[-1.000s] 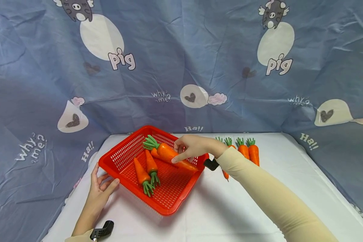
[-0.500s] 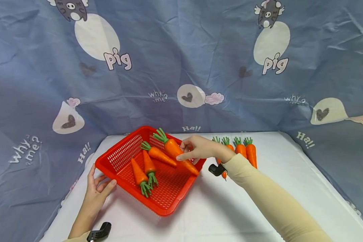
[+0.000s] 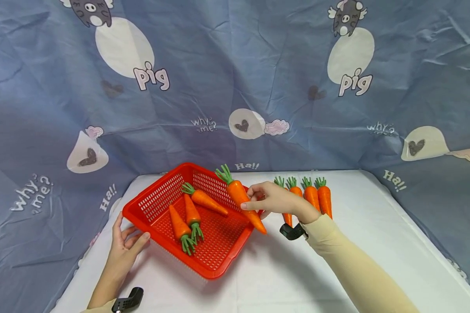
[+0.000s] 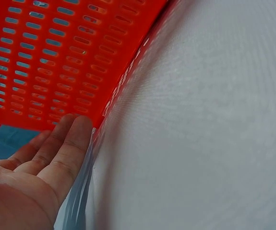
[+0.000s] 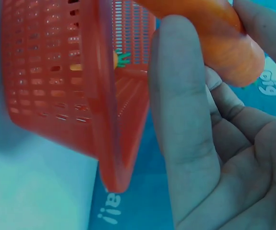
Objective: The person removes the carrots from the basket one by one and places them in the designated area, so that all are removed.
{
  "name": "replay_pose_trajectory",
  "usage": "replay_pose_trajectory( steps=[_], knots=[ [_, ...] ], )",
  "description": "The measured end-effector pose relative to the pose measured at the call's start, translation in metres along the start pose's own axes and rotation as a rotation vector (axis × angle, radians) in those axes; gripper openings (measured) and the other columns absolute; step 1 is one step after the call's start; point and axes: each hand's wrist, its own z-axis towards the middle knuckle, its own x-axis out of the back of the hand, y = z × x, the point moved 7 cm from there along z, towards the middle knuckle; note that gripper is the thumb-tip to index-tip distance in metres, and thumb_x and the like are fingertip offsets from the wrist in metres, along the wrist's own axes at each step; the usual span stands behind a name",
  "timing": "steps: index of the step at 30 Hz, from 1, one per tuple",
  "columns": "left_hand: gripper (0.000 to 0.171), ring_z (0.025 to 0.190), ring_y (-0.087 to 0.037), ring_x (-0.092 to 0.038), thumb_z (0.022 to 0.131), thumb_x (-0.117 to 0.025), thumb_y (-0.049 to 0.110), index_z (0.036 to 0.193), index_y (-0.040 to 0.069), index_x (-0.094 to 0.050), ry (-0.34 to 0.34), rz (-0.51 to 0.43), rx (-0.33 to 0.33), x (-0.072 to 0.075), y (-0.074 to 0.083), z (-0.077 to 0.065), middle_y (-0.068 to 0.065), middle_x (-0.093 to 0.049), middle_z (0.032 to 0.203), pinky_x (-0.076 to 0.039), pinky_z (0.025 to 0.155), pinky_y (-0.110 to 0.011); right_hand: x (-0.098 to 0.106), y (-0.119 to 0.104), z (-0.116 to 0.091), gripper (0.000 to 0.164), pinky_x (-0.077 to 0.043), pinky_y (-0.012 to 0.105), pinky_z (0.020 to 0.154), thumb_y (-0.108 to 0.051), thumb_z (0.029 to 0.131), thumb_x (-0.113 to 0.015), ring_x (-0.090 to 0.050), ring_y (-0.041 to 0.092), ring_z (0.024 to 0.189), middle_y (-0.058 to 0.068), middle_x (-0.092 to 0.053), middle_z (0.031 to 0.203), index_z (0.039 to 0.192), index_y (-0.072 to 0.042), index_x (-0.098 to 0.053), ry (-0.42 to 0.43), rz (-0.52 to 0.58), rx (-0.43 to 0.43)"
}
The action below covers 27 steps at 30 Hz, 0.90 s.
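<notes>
A large orange carrot (image 3: 236,193) with green stalks is pinched between the thumb and fingers of my right hand (image 3: 276,200). It slants over the right rim of the red basket (image 3: 210,273), stalks up and tip toward the table. In the right wrist view, the thumb presses one side of the carrot (image 5: 229,57). My left hand (image 3: 125,250) is at the basket's left corner, thumb at the rim; straight fingers (image 4: 66,155) touch the outer perforated wall in the left wrist view. Inside the basket lie three smaller carrots, one of them (image 3: 193,211) near the middle.
Several carrots lie side by side on the white table (image 3: 376,243), the rightmost carrot (image 3: 325,198) beyond my right wrist, which partly hides the others. A blue printed cloth (image 3: 203,87) hangs behind the table and along both sides.
My right hand has carried the large carrot rightward from above the basket's inside to over its right rim, turning it steeper. My left hand stays at the basket's corner.
</notes>
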Motion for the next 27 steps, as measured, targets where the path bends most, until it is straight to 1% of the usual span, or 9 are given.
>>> replay_pose_trajectory(
  steps=[4,7,10,12,16,18,19,23,27],
  knots=[
    [0.108,0.105,0.01,-0.064,0.104,-0.07,0.012,0.172,0.031,0.012,-0.002,-0.008,-0.017,0.002,-0.001,0.001,-0.011,-0.039,0.145,-0.061,0.083,-0.014,0.001,0.009,-0.007,0.028,-0.068,0.05,0.075,-0.033,0.099,-0.078,-0.067,0.023,0.086,0.003,-0.063,0.09,0.097,-0.009,-0.064,0.048,0.011,0.004],
    [0.108,0.104,0.011,-0.064,0.104,-0.07,0.012,0.172,0.031,0.012,0.0,-0.021,-0.015,0.003,-0.003,0.0,-0.006,-0.041,0.142,-0.061,0.082,-0.015,-0.002,0.017,-0.011,0.031,-0.068,0.051,0.075,-0.035,0.099,-0.079,-0.069,0.022,0.089,0.003,-0.063,0.091,0.095,-0.009,-0.063,0.066,0.036,-0.006],
    [0.108,0.106,0.01,-0.064,0.104,-0.07,0.011,0.172,0.032,0.011,0.0,-0.036,-0.009,0.003,-0.004,0.0,0.001,-0.043,0.137,-0.061,0.083,-0.015,-0.005,0.024,-0.017,0.031,-0.068,0.05,0.075,-0.034,0.099,-0.078,-0.071,0.019,0.089,0.003,-0.064,0.09,0.096,-0.007,-0.062,0.08,0.062,-0.013],
    [0.108,0.107,0.01,-0.065,0.104,-0.07,0.013,0.172,0.032,0.011,0.0,-0.038,-0.005,0.003,-0.004,0.0,0.003,-0.044,0.136,-0.061,0.083,-0.015,-0.006,0.028,-0.021,0.031,-0.068,0.052,0.075,-0.033,0.099,-0.078,-0.071,0.018,0.088,0.003,-0.064,0.089,0.097,-0.007,-0.062,0.093,0.077,-0.02],
    [0.108,0.109,0.008,-0.065,0.104,-0.072,0.016,0.171,0.033,0.011,-0.003,-0.029,-0.002,0.002,-0.003,0.0,0.001,-0.043,0.138,-0.061,0.084,-0.015,-0.006,0.037,-0.03,0.031,-0.067,0.058,0.077,-0.033,0.099,-0.078,-0.072,0.017,0.086,0.003,-0.063,0.086,0.099,-0.006,-0.064,0.126,0.103,-0.031],
    [0.108,0.109,0.007,-0.066,0.104,-0.072,0.016,0.172,0.033,0.01,-0.005,-0.031,-0.003,0.001,-0.003,0.0,0.001,-0.043,0.138,-0.061,0.084,-0.015,-0.005,0.043,-0.035,0.032,-0.066,0.059,0.077,-0.033,0.099,-0.078,-0.072,0.018,0.085,0.004,-0.065,0.087,0.103,-0.004,-0.065,0.143,0.118,-0.039],
    [0.108,0.109,0.007,-0.066,0.104,-0.072,0.016,0.172,0.033,0.01,-0.007,-0.032,-0.006,0.001,-0.003,0.0,0.002,-0.043,0.138,-0.061,0.084,-0.015,-0.004,0.045,-0.037,0.033,-0.066,0.059,0.077,-0.033,0.1,-0.078,-0.073,0.018,0.085,0.005,-0.065,0.087,0.106,-0.003,-0.065,0.149,0.124,-0.041],
    [0.107,0.109,0.007,-0.066,0.104,-0.071,0.013,0.171,0.033,0.01,-0.011,-0.043,-0.01,0.0,-0.002,0.0,0.003,-0.044,0.137,-0.061,0.084,-0.016,-0.002,0.056,-0.049,0.036,-0.068,0.052,0.075,-0.035,0.1,-0.078,-0.072,0.019,0.085,0.008,-0.066,0.088,0.108,-0.003,-0.065,0.182,0.112,-0.059],
    [0.108,0.108,0.009,-0.065,0.104,-0.071,0.013,0.171,0.034,0.011,-0.01,-0.04,-0.009,-0.001,-0.002,0.0,0.001,-0.043,0.138,-0.061,0.083,-0.015,-0.002,0.067,-0.06,0.037,-0.068,0.046,0.074,-0.038,0.099,-0.078,-0.07,0.022,0.083,0.008,-0.066,0.087,0.105,-0.004,-0.065,0.213,0.109,-0.087]
  ],
)
